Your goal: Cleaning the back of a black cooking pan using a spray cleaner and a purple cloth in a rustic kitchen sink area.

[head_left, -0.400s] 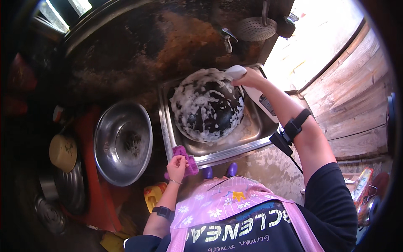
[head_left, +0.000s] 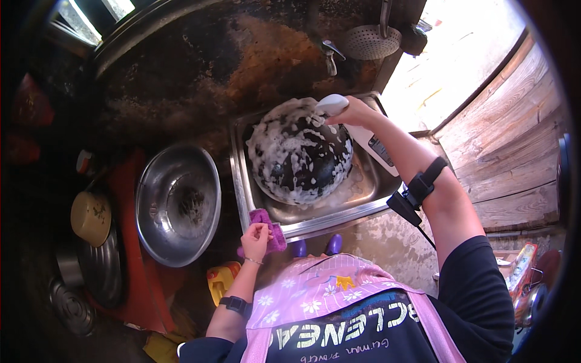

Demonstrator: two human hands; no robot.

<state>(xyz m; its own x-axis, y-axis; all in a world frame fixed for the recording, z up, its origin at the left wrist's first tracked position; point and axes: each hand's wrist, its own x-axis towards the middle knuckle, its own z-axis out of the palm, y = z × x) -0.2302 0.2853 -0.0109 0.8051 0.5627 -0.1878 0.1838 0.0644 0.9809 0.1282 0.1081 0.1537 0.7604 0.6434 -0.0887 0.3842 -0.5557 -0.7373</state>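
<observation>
A black wok (head_left: 324, 157) lies bottom up in the metal sink (head_left: 339, 221), its rounded outside streaked with white foam, thickest on the left and upper parts. Over its upper right edge, my right hand (head_left: 357, 115) grips a white spray bottle (head_left: 333, 104) by the neck, its head pointing left above the wok. My forearm partly hides the bottle's body. At the sink's near left corner, my left hand (head_left: 256, 239) is closed on a purple cloth (head_left: 276, 238), which hangs against the rim.
A large steel basin (head_left: 154, 212) stands left of the sink on a red surface (head_left: 138, 296). A yellow container (head_left: 223, 280) sits below it. Behind the sink are a faucet (head_left: 331, 57) and a hanging skimmer (head_left: 374, 42). Wooden boards (head_left: 514, 145) line the right side.
My right hand has shifted a little to the left with the spray bottle, bringing its head farther over the wok. My left hand and the cloth stay almost in place.
</observation>
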